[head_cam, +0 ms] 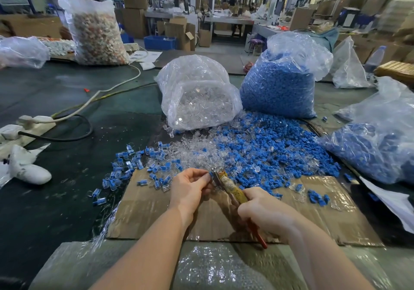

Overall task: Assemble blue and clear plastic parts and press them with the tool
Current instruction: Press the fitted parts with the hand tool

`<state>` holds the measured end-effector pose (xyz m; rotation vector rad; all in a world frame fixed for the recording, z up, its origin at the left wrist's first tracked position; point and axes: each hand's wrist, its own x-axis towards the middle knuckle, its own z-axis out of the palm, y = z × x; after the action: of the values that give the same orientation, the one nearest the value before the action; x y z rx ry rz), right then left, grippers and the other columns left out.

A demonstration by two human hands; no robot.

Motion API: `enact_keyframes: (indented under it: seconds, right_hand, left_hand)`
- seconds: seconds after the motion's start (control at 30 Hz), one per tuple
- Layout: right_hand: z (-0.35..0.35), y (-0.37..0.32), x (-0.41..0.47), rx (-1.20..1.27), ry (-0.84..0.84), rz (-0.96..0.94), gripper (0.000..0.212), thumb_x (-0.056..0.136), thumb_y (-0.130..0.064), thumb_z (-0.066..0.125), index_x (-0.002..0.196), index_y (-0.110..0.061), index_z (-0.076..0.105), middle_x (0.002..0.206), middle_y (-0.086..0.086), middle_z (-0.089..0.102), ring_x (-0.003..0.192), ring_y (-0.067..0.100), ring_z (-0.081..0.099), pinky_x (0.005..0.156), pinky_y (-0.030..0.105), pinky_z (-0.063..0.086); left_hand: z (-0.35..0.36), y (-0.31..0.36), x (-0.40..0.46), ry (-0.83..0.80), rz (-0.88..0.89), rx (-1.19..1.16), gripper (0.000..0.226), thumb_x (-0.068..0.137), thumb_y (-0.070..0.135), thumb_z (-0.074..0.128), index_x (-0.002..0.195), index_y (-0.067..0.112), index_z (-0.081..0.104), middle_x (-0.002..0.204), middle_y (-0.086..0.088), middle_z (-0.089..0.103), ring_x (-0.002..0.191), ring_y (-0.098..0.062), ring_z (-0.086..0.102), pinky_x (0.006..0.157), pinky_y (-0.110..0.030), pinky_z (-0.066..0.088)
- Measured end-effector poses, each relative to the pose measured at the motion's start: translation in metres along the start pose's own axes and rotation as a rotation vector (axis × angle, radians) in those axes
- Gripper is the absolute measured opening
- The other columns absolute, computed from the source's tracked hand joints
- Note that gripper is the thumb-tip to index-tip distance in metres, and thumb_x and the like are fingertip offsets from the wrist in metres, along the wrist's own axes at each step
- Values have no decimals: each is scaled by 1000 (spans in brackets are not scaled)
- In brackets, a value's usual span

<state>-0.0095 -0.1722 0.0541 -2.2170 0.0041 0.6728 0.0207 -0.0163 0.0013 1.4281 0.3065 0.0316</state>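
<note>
A blue part [210, 174] is pinched by the left hand [190, 186] at the pliers' [226, 183] tip. The pliers are gripped by the right hand [262, 211] over the cardboard [143, 209].

Both hands, left [190, 186] and right [264, 211], curled, gripping.

A factory floor — stacked cardboard boxes [134, 9], worktables [228, 20] (people behind), bulk bags of blue parts [280, 88].

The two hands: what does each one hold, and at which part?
The right hand grips the pliers by their handles. The left hand pinches a small blue part in its fingers, at the pliers' jaws.
</note>
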Motion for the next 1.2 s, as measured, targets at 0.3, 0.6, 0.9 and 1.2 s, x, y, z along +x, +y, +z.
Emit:
enact_keyframes:
  seconds: [0.3, 0.6, 0.9, 1.2]
  right_hand:
    - [4, -1, 4, -153, 9, -65, 11, 81, 0, 41, 81, -11, 42, 76, 8, 44, 59, 15, 36, 50, 26, 28]
    - [3, -2, 3, -221, 24, -54, 13, 83, 0, 43, 78, -13, 40, 79, 6, 45, 63, 16, 40, 52, 25, 30]
    - [6, -1, 4, -251, -24, -53, 12, 85, 0, 40, 82, -12, 40, 86, 6, 46, 71, 18, 41, 61, 29, 34]
    - [13, 1, 12, -314, 92, -79, 24, 88, 1, 33, 79, -20, 41, 86, -5, 47, 76, 8, 44, 60, 20, 35]
  left_hand:
    - [0, -1, 1, 6, 25, 27, 6, 86, 1, 61, 86, 5, 65, 60, 0, 66, 49, -5, 59, 50, -17, 51]
    - [1, -3, 2, 14, -6, -22, 5, 85, -1, 61, 86, 3, 63, 58, -3, 64, 46, -8, 58, 46, -19, 50]
    - [-1, -4, 3, 7, -22, -34, 5, 86, 1, 60, 87, 3, 64, 62, -7, 65, 50, -12, 58, 49, -24, 51]
    - [-4, -4, 0, 0, 14, 1, 6, 86, 0, 61, 87, 3, 65, 65, -7, 67, 51, -9, 61, 52, -21, 53]
